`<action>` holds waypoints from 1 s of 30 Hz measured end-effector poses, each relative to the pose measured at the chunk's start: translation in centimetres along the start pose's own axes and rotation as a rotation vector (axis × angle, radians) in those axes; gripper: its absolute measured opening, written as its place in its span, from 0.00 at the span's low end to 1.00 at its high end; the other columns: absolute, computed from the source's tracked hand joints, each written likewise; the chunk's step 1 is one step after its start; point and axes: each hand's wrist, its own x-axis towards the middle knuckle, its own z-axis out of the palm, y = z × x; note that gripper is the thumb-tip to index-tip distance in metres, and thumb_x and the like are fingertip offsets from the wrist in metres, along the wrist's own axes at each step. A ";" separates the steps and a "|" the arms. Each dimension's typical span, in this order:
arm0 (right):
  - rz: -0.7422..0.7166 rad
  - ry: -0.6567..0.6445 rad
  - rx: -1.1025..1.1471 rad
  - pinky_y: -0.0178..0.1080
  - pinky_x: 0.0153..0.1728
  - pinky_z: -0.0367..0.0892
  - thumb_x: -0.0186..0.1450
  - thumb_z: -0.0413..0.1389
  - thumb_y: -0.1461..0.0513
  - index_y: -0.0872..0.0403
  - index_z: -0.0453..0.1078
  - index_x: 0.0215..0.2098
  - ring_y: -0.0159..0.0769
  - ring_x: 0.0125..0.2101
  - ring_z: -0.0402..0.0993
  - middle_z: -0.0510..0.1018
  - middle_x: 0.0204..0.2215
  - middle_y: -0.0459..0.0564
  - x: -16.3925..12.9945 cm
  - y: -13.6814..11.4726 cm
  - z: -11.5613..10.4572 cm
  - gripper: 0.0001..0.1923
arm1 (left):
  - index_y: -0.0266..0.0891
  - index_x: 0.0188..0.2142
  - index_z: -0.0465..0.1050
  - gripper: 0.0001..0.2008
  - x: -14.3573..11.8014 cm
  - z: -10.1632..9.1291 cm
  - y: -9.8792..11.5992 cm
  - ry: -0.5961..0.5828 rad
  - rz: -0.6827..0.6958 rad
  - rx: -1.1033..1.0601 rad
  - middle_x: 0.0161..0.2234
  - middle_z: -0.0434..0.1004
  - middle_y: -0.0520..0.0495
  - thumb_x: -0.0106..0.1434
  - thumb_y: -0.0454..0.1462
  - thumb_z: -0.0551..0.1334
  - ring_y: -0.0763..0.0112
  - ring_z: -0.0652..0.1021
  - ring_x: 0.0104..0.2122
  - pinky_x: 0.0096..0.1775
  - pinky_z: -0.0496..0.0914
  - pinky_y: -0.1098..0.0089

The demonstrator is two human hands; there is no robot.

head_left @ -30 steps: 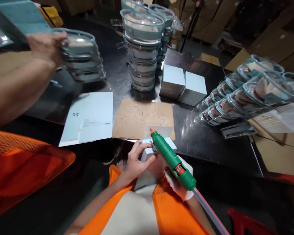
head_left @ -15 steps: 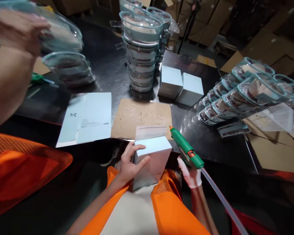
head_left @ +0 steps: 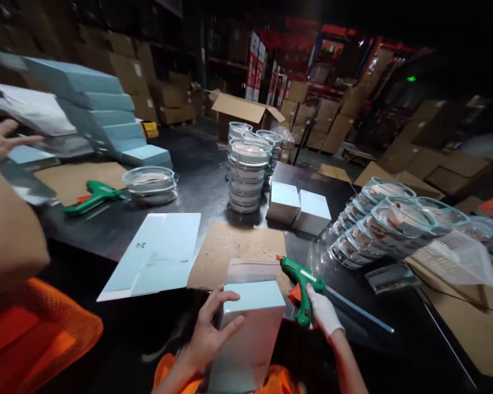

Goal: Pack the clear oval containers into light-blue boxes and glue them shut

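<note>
My left hand (head_left: 209, 328) grips the left side of a pale-blue carton (head_left: 252, 328), its thumb on the near face and its fingers over the top edge. The carton stands upright against my front, with a flap (head_left: 252, 270) raised at its far side. My right hand (head_left: 325, 312), in a white glove, is at the back of a green glue gun (head_left: 302, 280), thumb against its body. The gun is turned on its side, its orange nozzle pointing left over the cardboard sheet (head_left: 230, 243). A clear glue stick (head_left: 361, 310) sticks out behind it. The fingers behind the handle are hidden.
Stacked clear round containers (head_left: 248, 175) stand behind the cardboard, with more stacks (head_left: 378, 230) at right. Two closed boxes (head_left: 299, 208) sit between them. A flat carton (head_left: 160, 249) lies left. Another person's arm (head_left: 8, 219) reaches in near a second glue gun (head_left: 94, 197).
My view has tilted up, showing more of the warehouse. The glue gun has turned onto its side in my right hand. The other person's hand has moved off the round containers at left.
</note>
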 end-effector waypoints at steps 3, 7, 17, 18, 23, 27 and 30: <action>-0.102 0.189 -0.053 0.37 0.24 0.72 0.59 0.69 0.42 0.49 0.78 0.25 0.40 0.22 0.78 0.80 0.22 0.49 -3.1 -1.1 -0.8 0.21 | 0.45 0.44 0.83 0.17 0.1 -0.1 0.7 -0.029 0.080 -0.021 0.43 0.86 0.42 0.66 0.53 0.72 0.52 0.84 0.53 0.53 0.79 0.58; -0.157 -0.001 0.125 0.43 0.44 0.81 0.60 0.70 0.47 0.52 0.81 0.52 0.45 0.42 0.85 0.88 0.45 0.55 -6.7 -4.4 2.2 0.27 | 0.44 0.45 0.83 0.16 -0.4 0.2 1.8 -0.142 0.131 -0.087 0.46 0.83 0.41 0.67 0.52 0.72 0.53 0.84 0.50 0.51 0.80 0.59; -0.304 -0.441 0.294 0.51 0.60 0.75 0.57 0.64 0.27 0.53 0.83 0.49 0.51 0.55 0.82 0.85 0.53 0.57 -7.0 -2.9 2.8 0.43 | 0.59 0.66 0.61 0.31 -1.0 0.7 2.5 -0.139 0.050 -0.472 0.54 0.78 0.46 0.69 0.46 0.73 0.59 0.83 0.58 0.59 0.77 0.56; -0.416 -0.500 0.242 0.54 0.64 0.72 0.57 0.62 0.25 0.52 0.83 0.52 0.53 0.60 0.80 0.83 0.57 0.59 -7.0 -2.8 2.3 0.47 | 0.62 0.68 0.57 0.34 -0.9 0.7 2.4 -0.147 0.061 -0.531 0.52 0.79 0.48 0.70 0.45 0.73 0.60 0.84 0.56 0.59 0.77 0.55; -0.710 -0.493 -0.001 0.56 0.69 0.68 0.67 0.67 0.39 0.47 0.82 0.56 0.50 0.67 0.74 0.77 0.67 0.60 -7.2 -2.5 2.2 0.28 | 0.49 0.47 0.79 0.08 -0.4 -0.1 2.1 -0.233 0.130 -0.412 0.51 0.77 0.45 0.71 0.44 0.72 0.54 0.82 0.57 0.59 0.77 0.51; -0.802 -0.484 -0.041 0.50 0.64 0.73 0.77 0.59 0.51 0.47 0.84 0.51 0.44 0.62 0.79 0.84 0.59 0.54 -7.6 -2.0 4.0 0.15 | 0.44 0.39 0.81 0.09 -0.6 0.0 2.3 -0.228 0.061 -0.405 0.49 0.79 0.42 0.71 0.46 0.71 0.50 0.84 0.55 0.55 0.79 0.49; -0.830 -0.433 -0.028 0.50 0.67 0.70 0.78 0.58 0.51 0.47 0.81 0.57 0.44 0.64 0.78 0.84 0.59 0.54 -8.2 -1.0 4.2 0.16 | 0.44 0.39 0.81 0.09 -0.3 -0.2 2.5 -0.239 0.035 -0.419 0.48 0.82 0.41 0.72 0.45 0.69 0.50 0.84 0.54 0.55 0.79 0.48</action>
